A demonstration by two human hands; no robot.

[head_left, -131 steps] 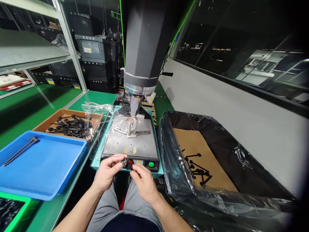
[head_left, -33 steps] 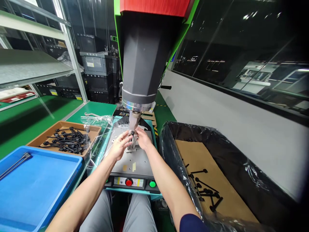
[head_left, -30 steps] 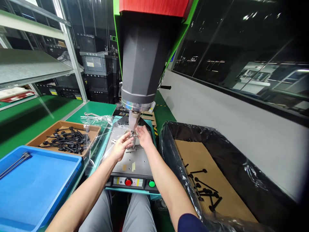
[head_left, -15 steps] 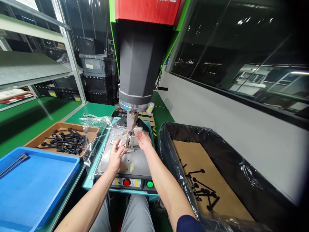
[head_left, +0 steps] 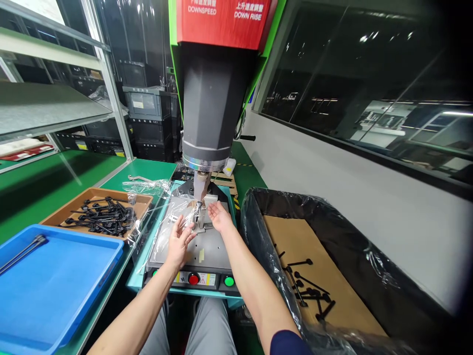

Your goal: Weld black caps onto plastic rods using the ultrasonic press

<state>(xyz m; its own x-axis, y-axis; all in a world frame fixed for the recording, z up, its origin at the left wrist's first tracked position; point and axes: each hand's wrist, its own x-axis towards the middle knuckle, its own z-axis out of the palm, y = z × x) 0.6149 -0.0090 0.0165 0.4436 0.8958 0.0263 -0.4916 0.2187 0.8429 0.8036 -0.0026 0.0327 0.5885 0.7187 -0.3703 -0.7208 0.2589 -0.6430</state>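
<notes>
A small metal fixture (head_left: 200, 219) stands on the grey plate (head_left: 210, 251) of a press-like machine. The machine's metal tip (head_left: 201, 185) comes down right over the fixture, and a small dark piece shows between them. My left hand (head_left: 179, 240) is at the fixture's left side, fingers apart, with nothing visible in it. On the other side, my right hand (head_left: 219, 216) is held with its fingers stretched beside the fixture. Whether its fingertips touch the fixture I cannot tell. Clear plastic film (head_left: 162, 231) lies over the plate's left part.
At left are a brown tray (head_left: 50, 215) of several black stick-like parts (head_left: 107, 217) and a blue tray (head_left: 59, 291) with two thin dark parts. A plastic-lined box (head_left: 291, 236) with black parts stands at right. Red (head_left: 193, 279) and green (head_left: 229, 281) buttons line the machine's front.
The view has tilted up slightly, so more of the machine's red label shows. My left hand has shifted very slightly; the right stays beside the fixture.
</notes>
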